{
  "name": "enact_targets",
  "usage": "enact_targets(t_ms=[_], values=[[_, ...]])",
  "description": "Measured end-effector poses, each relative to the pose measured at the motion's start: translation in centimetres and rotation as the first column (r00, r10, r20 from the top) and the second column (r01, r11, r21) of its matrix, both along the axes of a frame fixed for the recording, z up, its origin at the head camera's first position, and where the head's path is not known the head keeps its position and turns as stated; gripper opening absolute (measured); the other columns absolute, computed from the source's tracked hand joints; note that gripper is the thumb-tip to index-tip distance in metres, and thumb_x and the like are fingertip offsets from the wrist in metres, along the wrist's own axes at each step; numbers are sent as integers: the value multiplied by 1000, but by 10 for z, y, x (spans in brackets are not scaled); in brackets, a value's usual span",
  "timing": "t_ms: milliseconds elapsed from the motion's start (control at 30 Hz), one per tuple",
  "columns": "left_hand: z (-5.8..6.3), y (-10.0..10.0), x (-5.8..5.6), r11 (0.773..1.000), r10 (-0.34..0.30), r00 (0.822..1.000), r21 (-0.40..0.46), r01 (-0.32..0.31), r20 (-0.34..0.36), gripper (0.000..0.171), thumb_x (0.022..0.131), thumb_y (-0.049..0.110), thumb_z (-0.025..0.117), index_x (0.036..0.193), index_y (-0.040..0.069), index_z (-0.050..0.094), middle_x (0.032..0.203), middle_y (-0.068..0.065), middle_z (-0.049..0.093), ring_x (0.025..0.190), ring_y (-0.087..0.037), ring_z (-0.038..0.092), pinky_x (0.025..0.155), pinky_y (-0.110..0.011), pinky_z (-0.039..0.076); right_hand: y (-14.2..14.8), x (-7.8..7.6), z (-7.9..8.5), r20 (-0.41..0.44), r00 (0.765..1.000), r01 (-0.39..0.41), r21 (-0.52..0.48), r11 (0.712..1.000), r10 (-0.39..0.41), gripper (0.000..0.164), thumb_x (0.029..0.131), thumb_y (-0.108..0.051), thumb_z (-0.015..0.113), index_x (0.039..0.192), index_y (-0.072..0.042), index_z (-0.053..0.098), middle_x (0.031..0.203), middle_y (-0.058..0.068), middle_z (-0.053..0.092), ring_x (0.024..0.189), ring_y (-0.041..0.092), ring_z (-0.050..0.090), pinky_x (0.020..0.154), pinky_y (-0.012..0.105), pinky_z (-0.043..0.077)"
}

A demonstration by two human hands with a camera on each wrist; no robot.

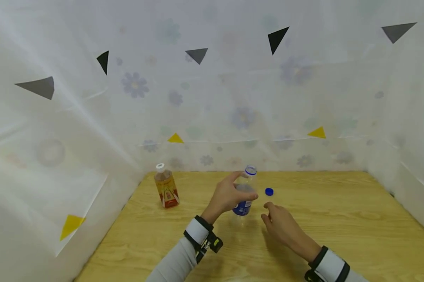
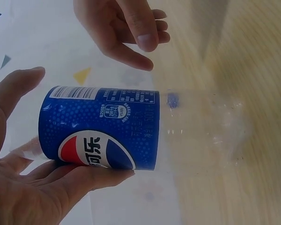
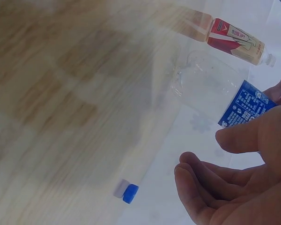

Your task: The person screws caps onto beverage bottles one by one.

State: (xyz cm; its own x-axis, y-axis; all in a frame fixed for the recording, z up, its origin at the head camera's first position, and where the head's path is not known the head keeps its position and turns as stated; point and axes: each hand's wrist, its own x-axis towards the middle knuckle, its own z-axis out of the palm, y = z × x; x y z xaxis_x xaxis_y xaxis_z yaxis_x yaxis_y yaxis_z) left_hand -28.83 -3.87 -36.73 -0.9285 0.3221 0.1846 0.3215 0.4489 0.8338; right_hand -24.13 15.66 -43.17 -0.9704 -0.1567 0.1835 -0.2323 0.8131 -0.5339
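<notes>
A clear plastic Pepsi bottle [image 1: 242, 207] with a blue label and no cap stands upright in the head view. My left hand [image 1: 229, 194] is around its upper part. In the left wrist view, the fingers [image 2: 91, 180] run along and behind the label [image 2: 103, 126], while the thumb [image 2: 18, 89] is apart from the bottle. A blue cap [image 1: 269, 191] lies on the table to the bottle's right. Just in front of that cap is my right hand [image 1: 284, 227], loosely bent. Nothing is between its fingers [image 3: 192, 187] in the right wrist view.
At the table's left stands a capped bottle of amber drink [image 1: 166, 190] with a yellow and red label. The wooden table [image 1: 342, 219] is enclosed at the back and sides by pale flowered sheeting [image 1: 212, 90], marked with black, grey and yellow triangles.
</notes>
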Motion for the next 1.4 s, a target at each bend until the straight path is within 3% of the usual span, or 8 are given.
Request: enact_targets(t_ms=[233,533,700,867,1000,1133,1233,1400], values=[[1,0,0,1000,-6,1000,-3,6,8,68,80,44,86,139,27,58,134,-16,64,116,-36,67,78,-49,59,3,-3,2,-11,1000,-18,0,1000,18,36,100,-11,60,129,10,56,87,7,67,73,14,62,61,32,50],[1,-3,0,1000,-2,1000,15,1,7,68,79,44,86,139,27,58,135,-16,63,116,-35,67,78,-49,59,4,-16,15,-85,996,-34,8,999,34,36,103,-11,57,131,11,53,80,6,64,64,12,59,59,31,49],[1,-3,-1,1000,-4,1000,19,4,13,66,79,41,87,137,27,59,133,-18,64,113,-34,68,74,-47,59,5,-34,33,-161,987,-17,9,1000,18,38,104,-13,53,132,13,52,88,12,68,69,16,63,61,35,53],[-1,-1,-2,1000,4,1000,10,-4,8,67,79,42,87,138,26,59,133,-14,64,113,-34,68,74,-47,59,6,-58,56,-292,956,17,-15,1000,-21,36,106,-16,50,130,11,55,91,19,68,74,28,65,63,43,54],[-3,-1,-1,1000,1,1000,14,-1,10,68,79,41,87,139,25,58,134,-14,63,114,-35,67,74,-48,59,9,-74,67,-353,933,50,-62,997,-69,37,108,-19,46,129,10,55,101,27,67,89,39,64,74,53,54],[-4,-2,-1,1000,3,1000,15,-3,18,69,79,41,87,139,26,58,134,-15,63,115,-35,67,74,-48,59,11,-87,64,-355,929,79,-95,992,-108,39,109,-20,43,130,10,55,105,29,65,94,42,63,77,55,53],[-3,-3,-2,1000,4,1000,15,-5,14,68,79,41,87,139,27,58,133,-17,64,115,-35,67,74,-48,59,14,-99,51,-336,932,108,-92,990,-133,40,109,-20,43,131,12,55,105,31,65,95,44,63,78,56,53],[-3,-4,-2,999,-12,1000,31,12,8,65,79,40,87,137,29,59,132,-16,64,113,-34,68,73,-47,59,20,-110,20,-188,970,149,-54,987,-156,46,107,-21,46,133,17,49,111,38,63,98,50,63,82,59,53]])
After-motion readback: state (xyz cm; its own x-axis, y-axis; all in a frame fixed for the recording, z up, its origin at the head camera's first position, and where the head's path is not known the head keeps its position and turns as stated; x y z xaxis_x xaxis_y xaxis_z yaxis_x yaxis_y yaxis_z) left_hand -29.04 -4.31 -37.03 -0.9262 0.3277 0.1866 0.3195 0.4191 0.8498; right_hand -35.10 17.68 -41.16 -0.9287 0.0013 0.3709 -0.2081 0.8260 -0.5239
